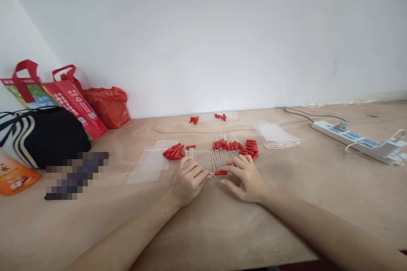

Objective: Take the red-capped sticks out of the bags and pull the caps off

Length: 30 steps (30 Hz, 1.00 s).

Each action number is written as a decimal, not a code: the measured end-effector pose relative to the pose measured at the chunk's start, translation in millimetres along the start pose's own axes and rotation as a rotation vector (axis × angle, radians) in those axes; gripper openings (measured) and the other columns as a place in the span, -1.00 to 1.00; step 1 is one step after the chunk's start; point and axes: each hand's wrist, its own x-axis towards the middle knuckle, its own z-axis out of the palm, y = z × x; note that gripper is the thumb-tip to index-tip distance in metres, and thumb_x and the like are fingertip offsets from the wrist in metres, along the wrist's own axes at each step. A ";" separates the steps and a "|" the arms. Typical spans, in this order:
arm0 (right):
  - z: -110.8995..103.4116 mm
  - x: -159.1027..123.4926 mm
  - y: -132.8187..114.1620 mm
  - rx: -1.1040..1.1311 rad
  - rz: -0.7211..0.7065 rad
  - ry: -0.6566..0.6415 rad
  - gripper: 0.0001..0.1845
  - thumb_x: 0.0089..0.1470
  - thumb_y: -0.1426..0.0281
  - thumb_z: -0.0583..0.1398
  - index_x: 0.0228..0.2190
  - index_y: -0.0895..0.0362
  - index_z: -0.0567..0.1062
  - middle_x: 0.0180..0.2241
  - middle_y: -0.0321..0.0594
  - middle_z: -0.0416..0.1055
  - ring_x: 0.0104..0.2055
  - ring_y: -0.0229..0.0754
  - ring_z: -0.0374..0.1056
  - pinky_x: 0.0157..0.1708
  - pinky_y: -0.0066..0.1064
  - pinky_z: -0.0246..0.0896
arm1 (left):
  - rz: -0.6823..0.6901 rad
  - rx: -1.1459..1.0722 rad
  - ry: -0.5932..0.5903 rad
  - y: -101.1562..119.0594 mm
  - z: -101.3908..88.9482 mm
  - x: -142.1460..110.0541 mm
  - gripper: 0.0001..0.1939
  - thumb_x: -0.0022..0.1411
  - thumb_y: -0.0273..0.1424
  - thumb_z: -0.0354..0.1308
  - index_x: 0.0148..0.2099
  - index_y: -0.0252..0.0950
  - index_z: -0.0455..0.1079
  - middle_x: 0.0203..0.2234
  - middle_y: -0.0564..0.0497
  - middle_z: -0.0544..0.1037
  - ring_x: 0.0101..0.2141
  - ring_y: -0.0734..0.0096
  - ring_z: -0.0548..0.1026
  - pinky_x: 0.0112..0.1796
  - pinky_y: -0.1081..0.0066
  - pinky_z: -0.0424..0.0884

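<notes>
My left hand [188, 180] and my right hand [244, 177] rest on the wooden table [203, 228], close together. Between their fingertips lies a thin clear tube with a red cap [220, 173]; both hands pinch it, one at each end. Just beyond lies a row of clear tubes [211, 157], some with red caps [226, 145] at their far ends. Loose red caps lie in a pile at the left [173, 151] and another at the right [250, 146].
Clear zip bags lie at the left [151, 161] and right [275, 134]; more caps [193, 119] sit by the wall. A black striped bag [41, 135], red shopping bags [74, 97] and an orange pack [14, 175] crowd the left. A power strip [356, 139] lies at the right.
</notes>
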 end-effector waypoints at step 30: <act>-22.1 1.2 61.4 0.105 0.348 0.323 -0.72 0.05 0.29 0.01 -0.27 0.10 0.45 -0.33 -0.13 0.34 -0.28 -0.18 0.30 -0.32 -0.34 0.22 | -0.247 0.009 0.128 -30.6 4.1 -11.6 -0.67 0.23 -0.53 -0.15 0.02 -0.38 0.23 -0.37 -0.07 0.31 -0.41 0.50 0.38 -0.35 0.49 0.38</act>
